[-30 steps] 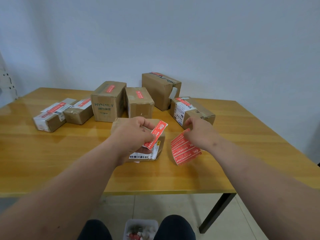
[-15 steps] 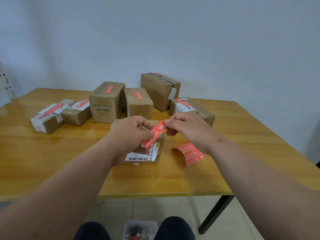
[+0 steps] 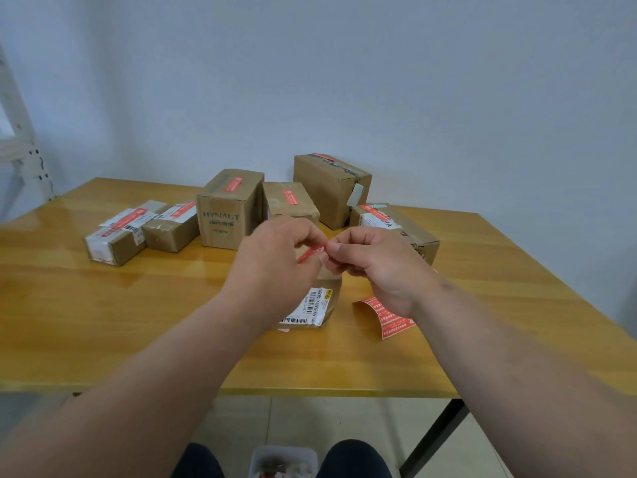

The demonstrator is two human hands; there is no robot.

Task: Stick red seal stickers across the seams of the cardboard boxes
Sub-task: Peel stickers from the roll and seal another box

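A single red seal sticker (image 3: 312,252) is pinched between my left hand (image 3: 275,260) and my right hand (image 3: 374,267), which meet just above a small cardboard box (image 3: 319,305) with a barcode label. My hands hide most of that box. A curled sheet of red stickers (image 3: 387,315) lies on the table right of the box, partly under my right wrist. Several other cardboard boxes, among them the HYNAUT box (image 3: 224,215), stand behind with red stickers on their tops.
The wooden table (image 3: 103,322) runs to a front edge near my lap. A white bin (image 3: 282,460) sits on the floor between my knees. A black table leg (image 3: 431,439) slants at lower right. White shelving (image 3: 20,139) stands at far left.
My right hand dropped the sticker sheet onto the table and came left to grip the sticker's free end. Both hands now pinch the sticker together, higher over the small box.
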